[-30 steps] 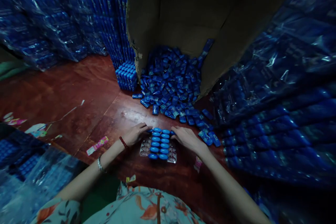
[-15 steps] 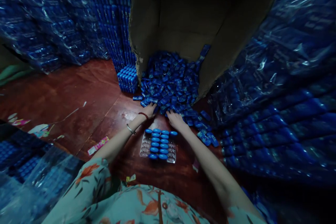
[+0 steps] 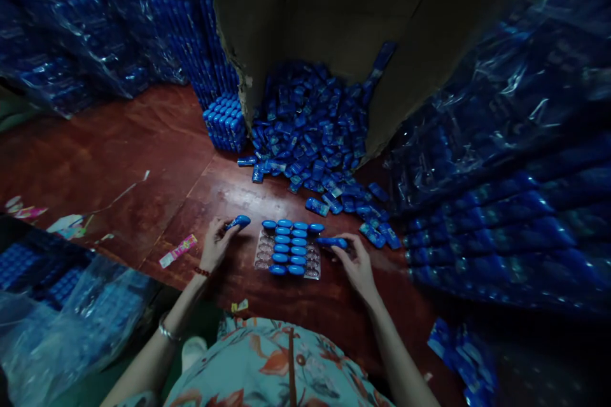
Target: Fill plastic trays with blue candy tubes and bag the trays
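My left hand (image 3: pixel 217 238) pinches a small blue container (image 3: pixel 238 222) to the left of a clear plastic tray (image 3: pixel 262 254). On the tray's other side, my right hand (image 3: pixel 357 261) is closed on another blue container (image 3: pixel 331 242), its end near the tray's right column. Two middle columns of the tray hold blue oval containers (image 3: pixel 282 240), with one more at each far corner. Bare cups show in the outer columns. Beyond the tray, a heap of loose blue containers (image 3: pixel 310 133) spills out of a cardboard box (image 3: pixel 267 32) lying on its side.
A stack of filled trays (image 3: pixel 224 121) stands left of the box on the red-brown surface (image 3: pixel 119 133). Plastic-wrapped blue packs (image 3: pixel 501 203) rise at the right, others (image 3: pixel 95 32) at the back left. A pink wrapper scrap (image 3: pixel 178 250) lies left of the tray.
Both hands have drawn back from the heap toward the tray and moved apart, each now with a blue container in its fingers. The view has tilted slightly down.
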Action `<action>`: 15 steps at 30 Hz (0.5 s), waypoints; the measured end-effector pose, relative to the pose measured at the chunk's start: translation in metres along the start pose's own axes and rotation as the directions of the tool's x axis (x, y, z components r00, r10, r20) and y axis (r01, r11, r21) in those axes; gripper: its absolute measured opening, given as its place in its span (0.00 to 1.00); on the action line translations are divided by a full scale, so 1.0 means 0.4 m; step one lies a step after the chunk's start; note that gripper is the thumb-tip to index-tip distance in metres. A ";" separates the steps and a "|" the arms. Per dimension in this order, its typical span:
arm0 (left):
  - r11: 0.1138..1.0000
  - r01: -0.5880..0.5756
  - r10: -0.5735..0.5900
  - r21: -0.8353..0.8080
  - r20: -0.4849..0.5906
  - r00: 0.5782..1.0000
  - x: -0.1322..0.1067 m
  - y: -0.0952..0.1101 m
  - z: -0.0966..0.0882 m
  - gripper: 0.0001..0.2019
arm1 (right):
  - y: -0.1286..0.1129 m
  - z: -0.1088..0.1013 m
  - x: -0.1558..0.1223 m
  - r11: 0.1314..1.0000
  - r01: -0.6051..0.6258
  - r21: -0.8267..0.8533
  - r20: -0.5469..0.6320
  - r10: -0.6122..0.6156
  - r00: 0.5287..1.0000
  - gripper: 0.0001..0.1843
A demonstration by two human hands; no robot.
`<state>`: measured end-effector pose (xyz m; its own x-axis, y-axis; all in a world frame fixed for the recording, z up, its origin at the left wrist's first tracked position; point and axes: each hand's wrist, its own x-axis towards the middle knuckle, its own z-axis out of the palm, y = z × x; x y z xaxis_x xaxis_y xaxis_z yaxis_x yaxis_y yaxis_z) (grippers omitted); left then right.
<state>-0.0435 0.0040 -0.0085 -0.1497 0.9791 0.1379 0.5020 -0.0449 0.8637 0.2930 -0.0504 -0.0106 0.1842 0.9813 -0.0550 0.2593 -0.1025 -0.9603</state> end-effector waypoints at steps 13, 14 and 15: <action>0.954 0.049 -0.060 -0.295 -0.028 0.998 -0.075 0.054 0.129 0.09 | -0.161 0.039 0.025 0.294 0.555 -0.778 0.560 -0.076 0.825 0.21; 0.964 0.017 -0.022 -0.266 -0.016 1.000 -0.066 0.057 0.131 0.09 | -0.175 0.044 0.029 0.262 0.568 -0.780 0.581 -0.034 0.813 0.22; 0.969 -0.009 0.009 -0.248 -0.002 1.000 -0.057 0.059 0.133 0.08 | -0.187 0.048 0.033 0.238 0.579 -0.780 0.597 0.000 0.803 0.22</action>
<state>0.0171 -0.0088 -0.0170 -0.1468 0.9782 0.1469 0.2767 -0.1019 0.9555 0.2578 -0.0265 0.0552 -0.4177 0.8847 -0.2070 0.9075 0.4175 -0.0471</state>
